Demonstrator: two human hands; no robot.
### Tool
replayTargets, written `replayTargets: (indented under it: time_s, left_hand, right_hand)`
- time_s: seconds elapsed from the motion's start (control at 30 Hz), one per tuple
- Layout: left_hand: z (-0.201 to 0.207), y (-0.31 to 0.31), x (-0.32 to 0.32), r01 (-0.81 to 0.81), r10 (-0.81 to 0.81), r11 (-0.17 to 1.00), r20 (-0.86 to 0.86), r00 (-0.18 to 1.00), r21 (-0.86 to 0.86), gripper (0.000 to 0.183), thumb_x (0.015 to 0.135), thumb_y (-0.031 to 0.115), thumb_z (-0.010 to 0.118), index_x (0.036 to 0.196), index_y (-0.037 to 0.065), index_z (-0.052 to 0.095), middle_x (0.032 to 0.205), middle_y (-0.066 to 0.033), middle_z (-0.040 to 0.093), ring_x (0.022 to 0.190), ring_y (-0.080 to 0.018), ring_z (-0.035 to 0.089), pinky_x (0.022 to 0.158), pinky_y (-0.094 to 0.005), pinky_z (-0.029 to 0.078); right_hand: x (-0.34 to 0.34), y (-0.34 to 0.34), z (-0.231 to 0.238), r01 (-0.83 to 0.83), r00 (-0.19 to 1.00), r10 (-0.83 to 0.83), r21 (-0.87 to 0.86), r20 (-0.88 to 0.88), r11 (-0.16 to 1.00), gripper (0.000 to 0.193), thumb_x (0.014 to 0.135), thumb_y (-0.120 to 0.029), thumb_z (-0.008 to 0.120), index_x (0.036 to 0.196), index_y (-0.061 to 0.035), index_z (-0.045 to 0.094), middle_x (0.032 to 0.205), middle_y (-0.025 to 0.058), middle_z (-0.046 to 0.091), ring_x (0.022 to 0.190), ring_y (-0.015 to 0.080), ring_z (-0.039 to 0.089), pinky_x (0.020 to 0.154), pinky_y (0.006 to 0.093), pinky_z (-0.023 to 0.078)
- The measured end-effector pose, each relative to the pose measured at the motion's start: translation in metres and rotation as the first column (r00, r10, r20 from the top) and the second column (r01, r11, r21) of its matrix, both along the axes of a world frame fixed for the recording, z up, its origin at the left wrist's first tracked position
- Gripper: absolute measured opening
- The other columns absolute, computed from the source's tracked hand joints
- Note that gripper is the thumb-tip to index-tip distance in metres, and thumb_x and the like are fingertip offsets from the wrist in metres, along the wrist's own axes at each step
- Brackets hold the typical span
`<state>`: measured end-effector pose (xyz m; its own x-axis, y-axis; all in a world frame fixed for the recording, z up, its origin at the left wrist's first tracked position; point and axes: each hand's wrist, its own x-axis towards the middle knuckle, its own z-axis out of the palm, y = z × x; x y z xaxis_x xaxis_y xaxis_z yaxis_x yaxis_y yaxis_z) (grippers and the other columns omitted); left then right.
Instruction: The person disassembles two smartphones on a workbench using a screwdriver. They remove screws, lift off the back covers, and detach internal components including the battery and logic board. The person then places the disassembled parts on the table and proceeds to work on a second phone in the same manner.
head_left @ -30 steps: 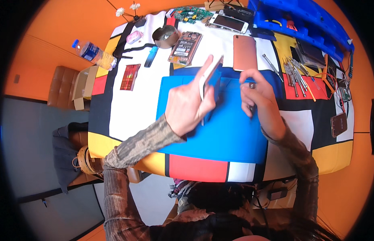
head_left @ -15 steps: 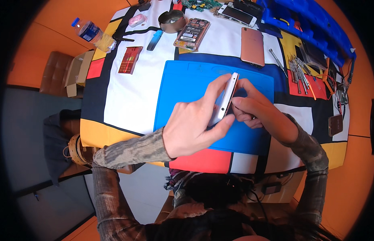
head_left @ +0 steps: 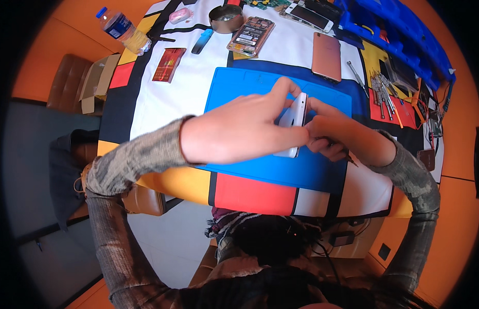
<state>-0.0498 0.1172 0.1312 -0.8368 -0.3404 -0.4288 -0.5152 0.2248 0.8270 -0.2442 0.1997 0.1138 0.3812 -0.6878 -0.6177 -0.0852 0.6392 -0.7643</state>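
Note:
My left hand (head_left: pixel 239 123) grips a white smartphone (head_left: pixel 300 114), held on its edge above a blue work mat (head_left: pixel 234 87). Its thumb and fingers clasp the phone, with the narrow white side turned up. Against the phone's right side, my right hand (head_left: pixel 334 131) is closed, its fingertips touching the edge. A thin, dark, pointed tool (head_left: pixel 353 160) sticks out below the right fingers; the rest of it is hidden in the hand. My left hand covers part of the phone.
Beyond the mat lie an opened phone (head_left: pixel 252 37), a rose-gold phone (head_left: pixel 327 56), a blue lighter (head_left: pixel 202 41) and a round metal bowl (head_left: pixel 226 20). Several screwdrivers (head_left: pixel 383 95) lie right, near blue bins (head_left: pixel 399 36). A bottle (head_left: pixel 123 32) and red packet (head_left: pixel 169 65) are left.
My left hand and wrist have turned, so the thumb now crosses the phone's lower part. The phone has tilted, showing more of its white side. The dark tool shows more below my right hand.

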Motion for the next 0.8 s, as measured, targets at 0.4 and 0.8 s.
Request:
replayTargets:
  time_s: [0.4, 0.8]
  left_hand:
    - [0.004, -0.009, -0.013, 0.045, -0.047, 0.995, 0.021, 0.999, 0.084, 0.054, 0.083, 0.041, 0.062, 0.101, -0.007, 0.049, 0.083, -0.011, 0.061, 0.075, -0.0161, 0.06, 0.065, -0.0271, 0.049]
    - [0.006, -0.016, -0.014, 0.076, -0.09, 0.983, 0.079, 0.993, 0.167, 0.037, 0.089, 0.019, 0.055, 0.12, 0.001, 0.047, 0.101, -0.0039, 0.058, 0.09, -0.0082, 0.056, 0.075, -0.0242, 0.05]
  right_hand:
    - [0.007, -0.014, 0.009, -0.099, 0.995, 0.098, -0.016, -0.004, 0.995, 0.038, 0.085, -0.049, 0.053, 0.082, -0.0112, 0.052, 0.066, -0.0053, 0.038, 0.05, 0.0016, 0.031, 0.043, 0.0193, 0.024]
    - [0.012, -0.017, 0.014, -0.165, 0.986, 0.165, -0.077, -0.005, 0.983, 0.044, 0.087, -0.05, 0.046, 0.092, -0.0086, 0.059, 0.066, -0.0049, 0.035, 0.051, 0.0028, 0.03, 0.044, 0.0194, 0.024]
